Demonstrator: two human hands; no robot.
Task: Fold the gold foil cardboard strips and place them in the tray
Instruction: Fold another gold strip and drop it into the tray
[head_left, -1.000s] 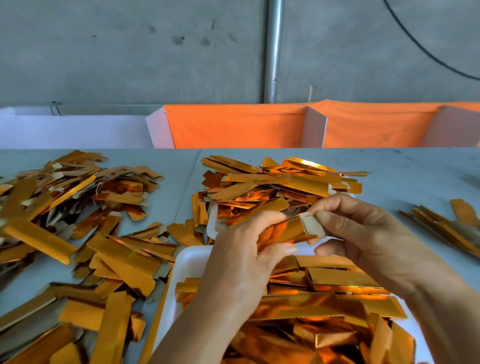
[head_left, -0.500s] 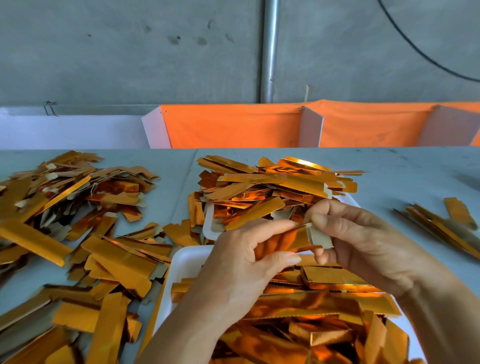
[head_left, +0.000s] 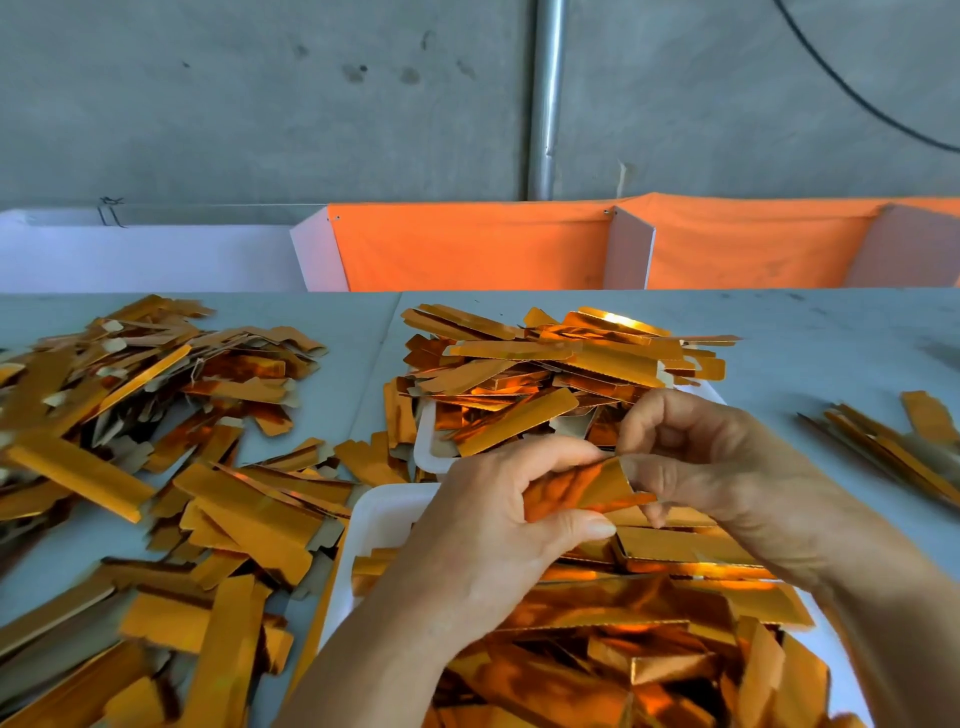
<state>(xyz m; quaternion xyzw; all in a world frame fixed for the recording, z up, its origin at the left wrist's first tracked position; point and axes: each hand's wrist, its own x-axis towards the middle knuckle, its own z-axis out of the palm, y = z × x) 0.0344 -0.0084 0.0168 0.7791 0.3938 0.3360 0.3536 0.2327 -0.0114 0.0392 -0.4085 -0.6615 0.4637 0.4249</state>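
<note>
Both forearms are bare, no sleeves; left hand (head_left: 483, 525) and right hand (head_left: 727, 478) wear no gloves, short unpainted nails.

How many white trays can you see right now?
2. The near tray sits under both hands, full of gold strips; the far tray lies just behind it, heaped with strips, only its rim showing. More could be hidden under the piles.

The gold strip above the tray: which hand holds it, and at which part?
Both: left hand grips the strip at its left end, right hand pinches its right end.
</note>
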